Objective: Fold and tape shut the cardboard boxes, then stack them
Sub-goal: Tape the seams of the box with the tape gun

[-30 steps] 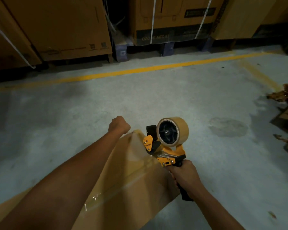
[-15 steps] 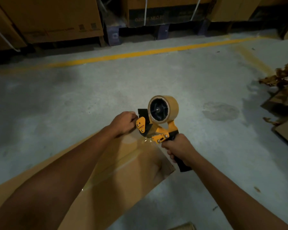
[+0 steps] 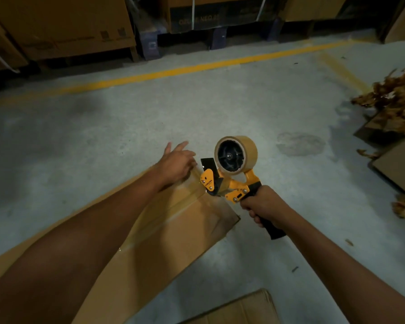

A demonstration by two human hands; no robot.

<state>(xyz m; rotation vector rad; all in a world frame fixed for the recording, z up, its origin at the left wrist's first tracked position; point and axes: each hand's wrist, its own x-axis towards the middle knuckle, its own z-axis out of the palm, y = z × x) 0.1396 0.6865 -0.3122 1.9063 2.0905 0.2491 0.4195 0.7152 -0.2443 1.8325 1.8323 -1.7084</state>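
Right hand (image 3: 264, 206) tight around tape dispenser (image 3: 232, 174) handle — left hand (image 3: 177, 163) open (palm down) on cardboard box (image 3: 173, 235)

Box on the floor, both hands at its far end.
The cardboard box (image 3: 168, 230) lies on the floor (image 3: 80, 141), running from near left to the middle. The left hand (image 3: 177, 163) is over its far corner. Just right of it, the tape dispenser (image 3: 229, 174) meets the box edge, gripped by the right hand (image 3: 264, 206). Beyond runs a floor line (image 3: 173, 71), with large cartons (image 3: 63, 26) behind it. A scrap pile (image 3: 395, 101) lies far right and a cardboard sheet (image 3: 239, 309) nearest.
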